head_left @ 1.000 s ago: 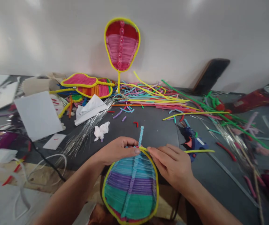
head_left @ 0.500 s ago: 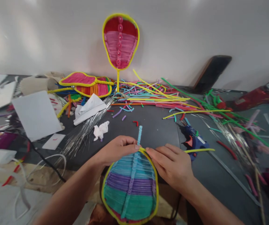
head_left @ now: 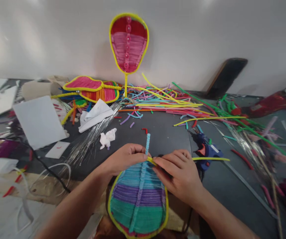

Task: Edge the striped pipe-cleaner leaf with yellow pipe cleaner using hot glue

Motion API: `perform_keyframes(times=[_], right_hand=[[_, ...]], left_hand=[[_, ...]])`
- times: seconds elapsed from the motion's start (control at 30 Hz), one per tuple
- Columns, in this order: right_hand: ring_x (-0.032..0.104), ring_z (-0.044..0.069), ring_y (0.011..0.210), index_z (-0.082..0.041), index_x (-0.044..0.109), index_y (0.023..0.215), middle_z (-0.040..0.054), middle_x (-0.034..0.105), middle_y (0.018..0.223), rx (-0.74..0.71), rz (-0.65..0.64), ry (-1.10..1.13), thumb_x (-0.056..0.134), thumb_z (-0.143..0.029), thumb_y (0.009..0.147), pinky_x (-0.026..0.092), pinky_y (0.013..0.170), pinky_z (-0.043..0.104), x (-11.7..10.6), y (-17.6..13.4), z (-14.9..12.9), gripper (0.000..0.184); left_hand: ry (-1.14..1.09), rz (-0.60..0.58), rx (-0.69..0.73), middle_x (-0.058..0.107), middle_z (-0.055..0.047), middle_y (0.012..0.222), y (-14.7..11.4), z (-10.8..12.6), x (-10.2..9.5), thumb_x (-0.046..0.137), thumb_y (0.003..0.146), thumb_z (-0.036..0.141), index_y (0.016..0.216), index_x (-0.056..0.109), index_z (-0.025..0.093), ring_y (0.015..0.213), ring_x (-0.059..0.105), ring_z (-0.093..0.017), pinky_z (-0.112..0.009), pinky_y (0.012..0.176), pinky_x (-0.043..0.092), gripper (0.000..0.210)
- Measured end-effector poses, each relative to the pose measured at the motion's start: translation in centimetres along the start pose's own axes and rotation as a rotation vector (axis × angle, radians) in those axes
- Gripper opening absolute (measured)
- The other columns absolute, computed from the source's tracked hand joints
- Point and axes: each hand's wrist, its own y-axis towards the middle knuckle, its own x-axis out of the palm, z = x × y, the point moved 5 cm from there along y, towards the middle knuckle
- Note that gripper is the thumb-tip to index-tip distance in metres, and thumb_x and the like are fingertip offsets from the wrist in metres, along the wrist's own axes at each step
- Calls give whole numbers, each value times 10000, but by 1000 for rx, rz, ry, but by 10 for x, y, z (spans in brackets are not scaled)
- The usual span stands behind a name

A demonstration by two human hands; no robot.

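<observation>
While both hands gripped its upper end, the striped panel (head_left: 150, 197) was located at the 6 o'clock position of the view, at the near edge of the dark table (head_left: 174, 141). Its long axis, marked by the light blue stem (head_left: 140, 187), ran from just past 12 o'clock down to just past 6 o'clock. The stem's free tip projected beyond the yellow rim (head_left: 168, 202) and pointed away from the person; the broad, rounded end faced the person. Bands of blue, purple and green lay across the axis, in that order from the tip end.

The left hand (head_left: 130, 157) was closed, its thumb and forefinger pinching the panel's upper edge at the stem. The right hand (head_left: 181, 174) was closed on the yellow strip (head_left: 211, 159), fingertips just beside the stem on its 3 o'clock side. The strip's free end emerged beyond the right hand and pointed to 3 o'clock. Whether the panel's lower end was supported could not be told.

From the panel, the glue gun (head_left: 209, 152) lay at 2 o'clock, the crumpled tissue (head_left: 107, 137) at 11 o'clock, and the pink paddle (head_left: 119, 46) stood at 12 o'clock.
</observation>
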Motion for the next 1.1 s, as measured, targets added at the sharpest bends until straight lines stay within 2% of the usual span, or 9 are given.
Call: perform_keyframes(times=[0.3, 0.53, 0.9, 1.1], right_hand=[[577, 161, 691, -205, 659, 1011, 17, 697, 781, 17, -6, 40, 600, -202, 892, 350, 716, 342, 2, -1, 0, 133], [584, 162, 693, -212, 659, 1010, 15, 698, 783, 23, -4, 26, 597, -204, 892, 351, 729, 347, 2, -2, 0, 133], [615, 162, 728, -215, 662, 1027, 19, 711, 821, 37, -15, -5, 573, -220, 908, 354, 800, 363, 4, -2, 2, 148], [619, 164, 740, -194, 658, 1041, 35, 708, 842, 41, -23, 15, 571, -218, 908, 376, 748, 336, 5, -2, 2, 160]], left_hand=[[-84, -15, -28, 621, 36, 663, 2, -3, 0, 670, 711, 247, 770, 661, 145, 572, 535, -85, -208, 593, 412, 119], [-201, -9, -11, 652, -1, 686, 3, -2, 1, 693, 693, 337, 742, 653, 125, 628, 583, -113, -231, 643, 439, 221], [-109, 16, -32, 598, 34, 620, 2, -1, 2, 666, 693, 254, 719, 656, 133, 538, 516, -80, -203, 561, 403, 124], [-70, 11, -32, 580, 36, 615, 2, -3, 2, 655, 712, 272, 718, 639, 134, 530, 499, -78, -203, 557, 398, 139]])
